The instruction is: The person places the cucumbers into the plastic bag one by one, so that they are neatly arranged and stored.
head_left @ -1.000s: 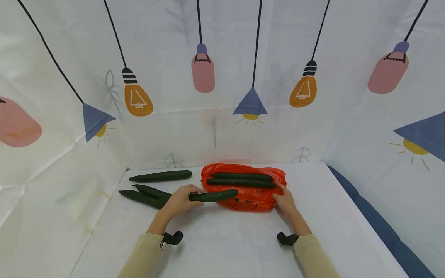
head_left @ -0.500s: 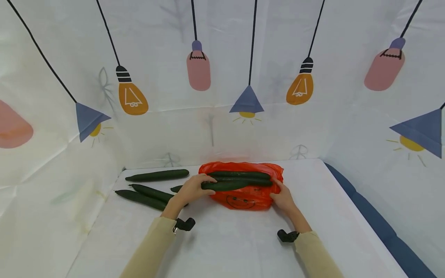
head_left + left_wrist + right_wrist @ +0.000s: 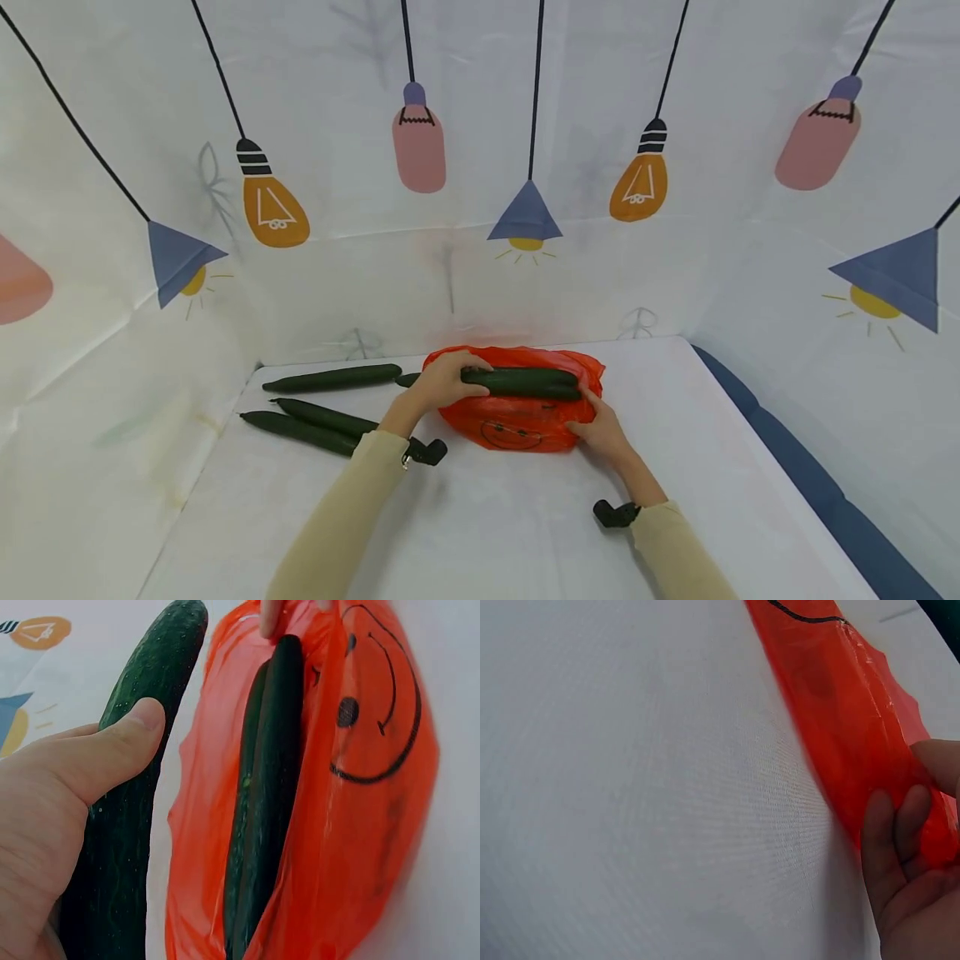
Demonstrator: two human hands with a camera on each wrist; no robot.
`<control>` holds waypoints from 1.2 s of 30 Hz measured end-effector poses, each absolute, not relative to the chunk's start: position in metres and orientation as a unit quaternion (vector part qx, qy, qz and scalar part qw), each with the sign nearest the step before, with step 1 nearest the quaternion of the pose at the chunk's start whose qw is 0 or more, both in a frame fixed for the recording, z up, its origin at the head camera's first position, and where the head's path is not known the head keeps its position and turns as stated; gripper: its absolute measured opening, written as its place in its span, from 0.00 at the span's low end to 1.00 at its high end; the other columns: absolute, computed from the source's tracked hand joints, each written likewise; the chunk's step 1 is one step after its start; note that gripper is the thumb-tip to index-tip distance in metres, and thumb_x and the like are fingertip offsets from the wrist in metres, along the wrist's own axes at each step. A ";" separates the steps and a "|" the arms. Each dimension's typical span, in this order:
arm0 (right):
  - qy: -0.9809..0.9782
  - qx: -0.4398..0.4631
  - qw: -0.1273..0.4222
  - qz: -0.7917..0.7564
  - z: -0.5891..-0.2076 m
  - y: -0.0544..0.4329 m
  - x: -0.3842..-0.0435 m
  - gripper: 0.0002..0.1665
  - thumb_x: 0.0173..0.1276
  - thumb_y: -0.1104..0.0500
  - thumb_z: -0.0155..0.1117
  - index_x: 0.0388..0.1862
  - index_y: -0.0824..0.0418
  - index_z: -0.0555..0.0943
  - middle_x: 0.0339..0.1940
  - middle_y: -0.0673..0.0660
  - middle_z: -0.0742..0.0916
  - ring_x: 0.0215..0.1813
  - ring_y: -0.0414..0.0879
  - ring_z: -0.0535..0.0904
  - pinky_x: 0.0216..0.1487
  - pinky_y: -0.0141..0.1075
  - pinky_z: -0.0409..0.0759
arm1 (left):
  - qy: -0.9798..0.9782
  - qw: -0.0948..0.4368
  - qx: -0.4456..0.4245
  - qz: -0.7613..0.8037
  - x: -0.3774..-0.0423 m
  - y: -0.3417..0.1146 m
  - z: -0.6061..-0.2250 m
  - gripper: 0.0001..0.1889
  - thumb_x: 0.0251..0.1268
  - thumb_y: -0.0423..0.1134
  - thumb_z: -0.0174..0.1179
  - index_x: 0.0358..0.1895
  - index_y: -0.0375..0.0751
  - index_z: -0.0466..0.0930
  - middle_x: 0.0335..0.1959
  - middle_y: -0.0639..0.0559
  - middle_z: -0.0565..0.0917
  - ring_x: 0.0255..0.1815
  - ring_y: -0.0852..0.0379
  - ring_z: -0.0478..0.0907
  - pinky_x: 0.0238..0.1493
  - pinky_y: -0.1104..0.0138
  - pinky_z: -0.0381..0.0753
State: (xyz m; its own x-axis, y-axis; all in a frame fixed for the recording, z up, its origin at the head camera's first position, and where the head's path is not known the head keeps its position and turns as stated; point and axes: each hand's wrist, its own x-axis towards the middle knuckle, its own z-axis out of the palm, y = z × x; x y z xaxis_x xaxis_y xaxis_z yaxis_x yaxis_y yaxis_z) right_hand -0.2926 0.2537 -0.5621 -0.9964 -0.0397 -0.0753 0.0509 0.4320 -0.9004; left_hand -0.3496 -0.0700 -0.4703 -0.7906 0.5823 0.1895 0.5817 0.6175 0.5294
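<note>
My left hand (image 3: 442,385) grips a long dark green cucumber (image 3: 142,772), thumb across its top, over the red plastic bag (image 3: 465,421). The bag lies with its mouth spread and bears a drawn smiling face. Two cucumbers (image 3: 274,765) lie side by side inside it, as the left wrist view shows; in the head view the held one partly covers them. At the bag's right end my right hand (image 3: 603,429) holds its edge, and the right wrist view shows the fingers curled at the red plastic (image 3: 840,712).
On the white table (image 3: 510,517), left of the bag, one cucumber (image 3: 333,379) lies at the back and two more (image 3: 300,430) lie together nearer me, partly behind the left forearm. A lamp-printed cloth wall (image 3: 360,275) stands behind. Dark blue padding (image 3: 795,467) runs along the right side.
My left hand has carried the cucumber up and away from me, from the bag's front left to over its mouth. The right hand stays at the bag's right end.
</note>
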 end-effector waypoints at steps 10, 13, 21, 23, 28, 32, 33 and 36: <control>0.857 -0.002 0.035 -0.515 -0.559 0.249 -0.290 0.51 0.64 0.63 0.68 0.79 0.59 0.51 0.75 0.68 0.60 0.75 0.65 0.49 0.68 0.62 0.51 | 0.886 0.025 0.351 0.303 -0.362 -0.046 -0.466 0.19 0.57 0.48 0.70 0.53 0.53 0.83 0.45 0.63 0.80 0.45 0.61 0.74 0.49 0.65 0.76; 0.856 0.001 0.032 -0.517 -0.560 0.252 -0.288 0.50 0.63 0.63 0.68 0.79 0.60 0.52 0.75 0.68 0.60 0.75 0.65 0.50 0.68 0.62 0.52 | 0.884 0.039 0.353 0.305 -0.362 -0.037 -0.468 0.19 0.58 0.47 0.70 0.53 0.52 0.83 0.45 0.62 0.81 0.45 0.61 0.75 0.50 0.66 0.76; 0.844 0.010 0.044 -0.534 -0.565 0.256 -0.285 0.49 0.64 0.61 0.68 0.77 0.66 0.52 0.74 0.68 0.62 0.73 0.64 0.55 0.65 0.60 0.61 | 0.891 0.064 0.344 0.288 -0.360 -0.019 -0.474 0.20 0.59 0.48 0.69 0.55 0.54 0.81 0.49 0.62 0.80 0.48 0.62 0.75 0.52 0.67 0.75; 0.845 0.006 0.037 -0.534 -0.565 0.255 -0.284 0.48 0.64 0.61 0.69 0.77 0.67 0.54 0.73 0.68 0.63 0.72 0.64 0.56 0.66 0.60 0.60 | 0.890 0.061 0.344 0.292 -0.361 -0.015 -0.475 0.19 0.59 0.48 0.69 0.55 0.55 0.81 0.49 0.62 0.80 0.48 0.62 0.75 0.52 0.66 0.75; 0.852 0.001 0.032 -0.523 -0.563 0.253 -0.281 0.48 0.63 0.61 0.69 0.76 0.67 0.55 0.73 0.68 0.65 0.72 0.65 0.56 0.66 0.61 0.59 | 0.889 0.055 0.344 0.297 -0.363 -0.007 -0.481 0.18 0.59 0.48 0.69 0.53 0.55 0.82 0.46 0.63 0.80 0.47 0.63 0.75 0.51 0.67 0.75; 0.839 0.022 0.045 -0.542 -0.562 0.252 -0.278 0.49 0.63 0.61 0.69 0.77 0.66 0.54 0.74 0.68 0.62 0.73 0.64 0.54 0.66 0.61 0.57 | 0.888 0.064 0.340 0.303 -0.363 -0.001 -0.486 0.19 0.59 0.48 0.69 0.53 0.55 0.82 0.45 0.63 0.80 0.47 0.63 0.75 0.50 0.67 0.75; 0.834 0.026 0.047 -0.549 -0.562 0.253 -0.278 0.49 0.63 0.61 0.69 0.77 0.66 0.53 0.74 0.68 0.62 0.73 0.64 0.54 0.67 0.62 0.57 | 0.887 0.067 0.339 0.306 -0.363 0.000 -0.488 0.19 0.58 0.48 0.70 0.53 0.55 0.83 0.45 0.63 0.80 0.47 0.63 0.75 0.50 0.67 0.76; 0.822 0.032 0.046 -0.566 -0.560 0.253 -0.277 0.49 0.64 0.61 0.69 0.77 0.67 0.53 0.74 0.68 0.60 0.71 0.64 0.55 0.67 0.61 0.57 | 0.885 0.068 0.335 0.315 -0.364 0.001 -0.491 0.19 0.58 0.47 0.70 0.53 0.54 0.83 0.46 0.62 0.80 0.47 0.63 0.75 0.50 0.67 0.76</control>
